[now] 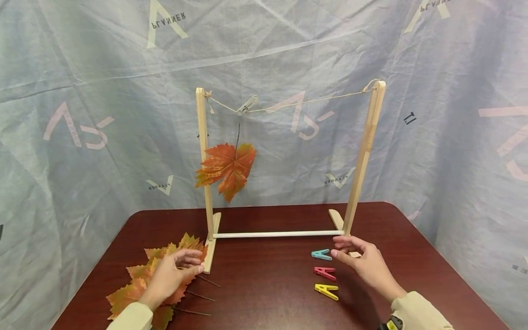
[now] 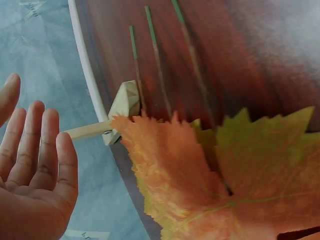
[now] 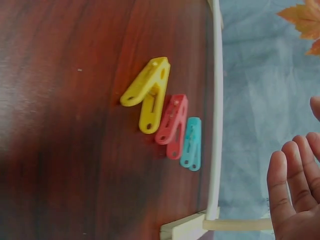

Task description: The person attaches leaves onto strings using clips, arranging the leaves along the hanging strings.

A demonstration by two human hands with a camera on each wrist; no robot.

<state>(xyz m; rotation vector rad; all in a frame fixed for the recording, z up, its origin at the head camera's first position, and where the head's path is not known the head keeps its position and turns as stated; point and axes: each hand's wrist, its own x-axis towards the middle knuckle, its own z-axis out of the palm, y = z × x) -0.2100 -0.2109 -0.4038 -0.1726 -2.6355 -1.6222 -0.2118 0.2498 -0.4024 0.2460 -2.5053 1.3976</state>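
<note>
My left hand (image 1: pixel 175 273) hovers over several orange and yellow-green artificial maple leaves (image 1: pixel 138 286) on the table, its fingers relaxed and holding nothing. Their thin stems (image 2: pixel 192 57) point toward the table's middle. My right hand (image 1: pixel 366 262), loosely bent and holding nothing, is just right of a blue clothespin (image 1: pixel 321 255). In front of that lie a red clothespin (image 1: pixel 325 273) and a yellow clothespin (image 1: pixel 327 291). One maple leaf (image 1: pixel 231 167) hangs by its stem below a white clothespin (image 1: pixel 248 105) clipped on a string (image 1: pixel 311 99).
A wooden frame with a left post (image 1: pixel 203 160), a right post (image 1: pixel 363 160) and a white bottom bar (image 1: pixel 278 234) stands on the dark red table (image 1: pixel 264 270). The string sags between the post tops. A grey printed cloth (image 1: pixel 321 50) hangs behind.
</note>
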